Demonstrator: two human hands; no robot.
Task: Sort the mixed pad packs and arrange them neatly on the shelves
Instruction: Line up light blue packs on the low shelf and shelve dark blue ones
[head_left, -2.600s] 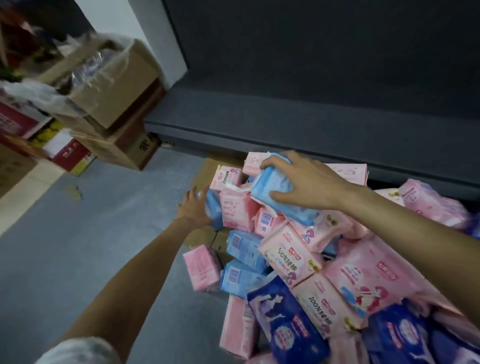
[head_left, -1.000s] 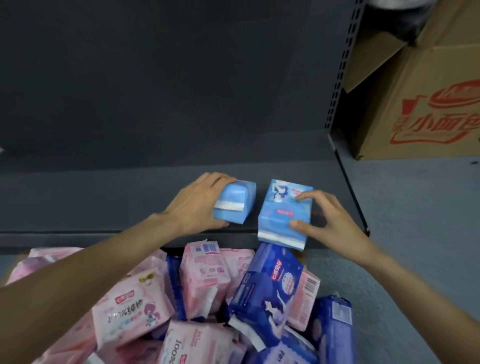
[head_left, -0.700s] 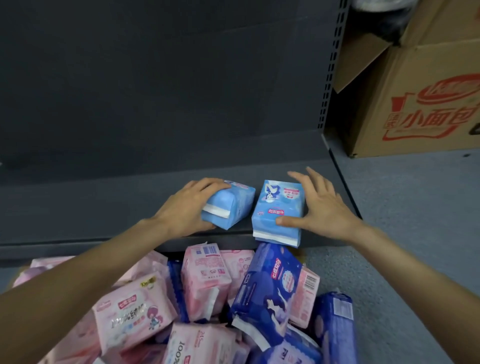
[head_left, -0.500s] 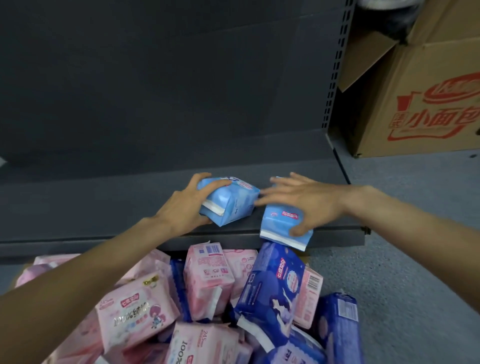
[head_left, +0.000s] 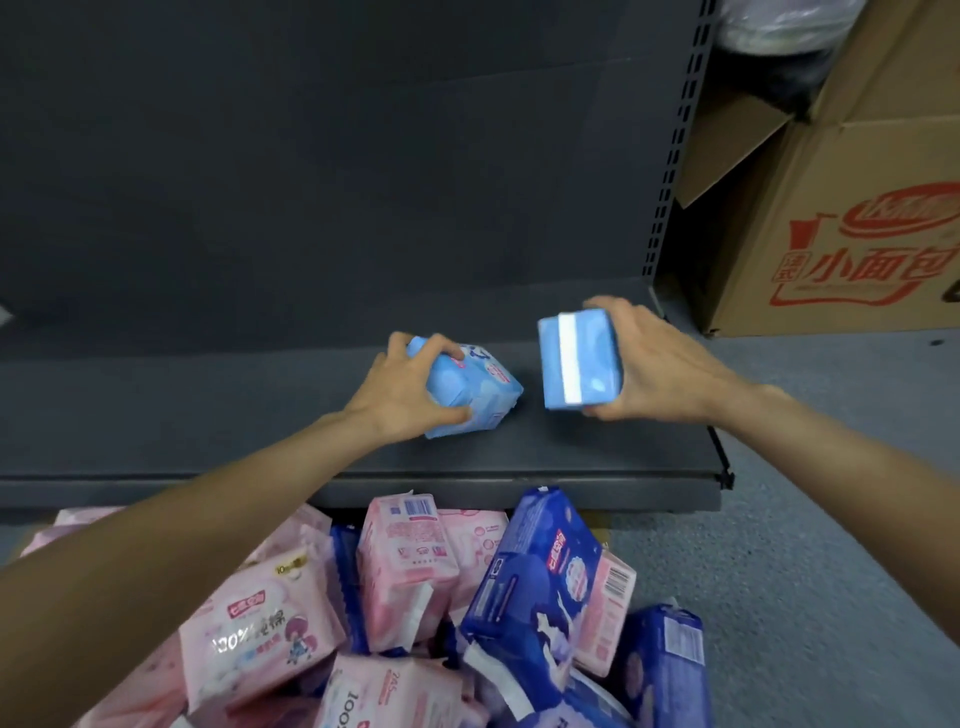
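Your dark shelf (head_left: 208, 415) lies wide and bare to the left, ending at the slotted upright (head_left: 670, 156) and cardboard box (head_left: 857, 208) on the right. Below its front edge sits the heap of pink and navy packs (head_left: 415, 597). Two light-blue packs: your left hand (head_left: 400, 395) grips the tilted pack (head_left: 467, 395) on the shelf, your right hand (head_left: 654, 364) the striped pack (head_left: 576, 358), fingers curled round each.

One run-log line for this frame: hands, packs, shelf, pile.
left hand: grips light blue pack on shelf | right hand: holds second light blue pack | unsorted pile: below shelf
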